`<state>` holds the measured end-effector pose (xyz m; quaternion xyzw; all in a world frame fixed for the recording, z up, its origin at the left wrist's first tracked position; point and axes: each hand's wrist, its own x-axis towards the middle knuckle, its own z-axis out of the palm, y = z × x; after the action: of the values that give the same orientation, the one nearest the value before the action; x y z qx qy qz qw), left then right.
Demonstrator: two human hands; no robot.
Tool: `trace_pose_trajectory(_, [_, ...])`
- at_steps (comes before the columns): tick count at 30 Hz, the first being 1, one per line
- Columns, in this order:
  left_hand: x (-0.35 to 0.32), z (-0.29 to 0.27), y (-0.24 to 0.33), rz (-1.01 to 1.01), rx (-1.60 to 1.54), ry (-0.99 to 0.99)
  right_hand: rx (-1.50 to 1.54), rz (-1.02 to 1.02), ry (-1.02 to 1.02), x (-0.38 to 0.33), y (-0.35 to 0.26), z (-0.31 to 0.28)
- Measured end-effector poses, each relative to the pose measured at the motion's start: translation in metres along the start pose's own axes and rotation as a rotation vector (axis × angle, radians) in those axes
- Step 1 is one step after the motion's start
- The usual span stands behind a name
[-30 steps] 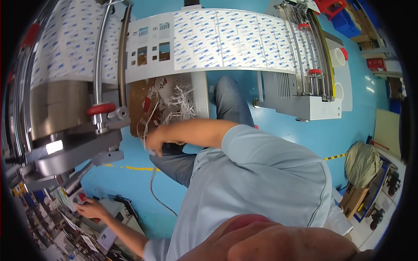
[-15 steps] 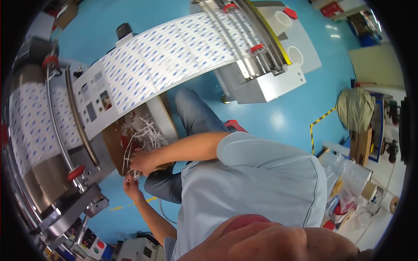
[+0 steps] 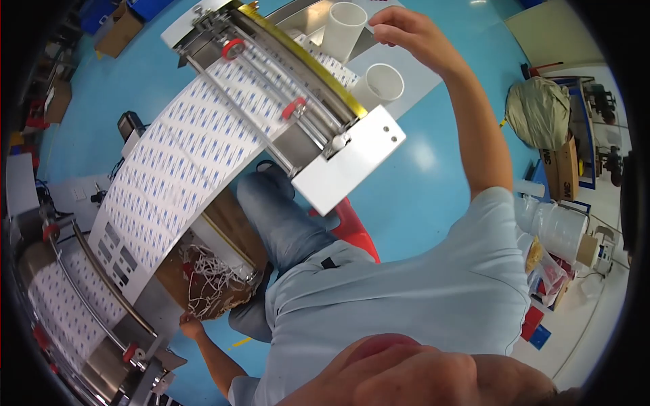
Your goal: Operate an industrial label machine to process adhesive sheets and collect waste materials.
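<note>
At the top of the frame the right hand [image 3: 399, 27] reaches up beside the tall white plastic tube [image 3: 344, 30], fingers loosely curled, grasping nothing visible. At lower left the left hand [image 3: 190, 327] touches the brown cardboard box of white paper strips [image 3: 206, 284]; its grip cannot be told. The printed white label web [image 3: 183, 155] runs diagonally above.
</note>
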<state>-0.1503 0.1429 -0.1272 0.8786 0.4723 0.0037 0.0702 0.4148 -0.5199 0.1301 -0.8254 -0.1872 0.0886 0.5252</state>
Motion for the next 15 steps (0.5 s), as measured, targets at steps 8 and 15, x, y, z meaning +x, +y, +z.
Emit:
trace_pose_trajectory(8, [-0.004, -0.017, 0.102, 0.008, 0.164, -0.026, -0.55, 0.235, -0.643, 0.083, 0.201, 0.016])
trace_pose_trajectory(15, [0.016, -0.007, 0.128, -0.054, 0.223, -0.197, -0.566, 0.384, -0.514, 0.076, 0.229, 0.045])
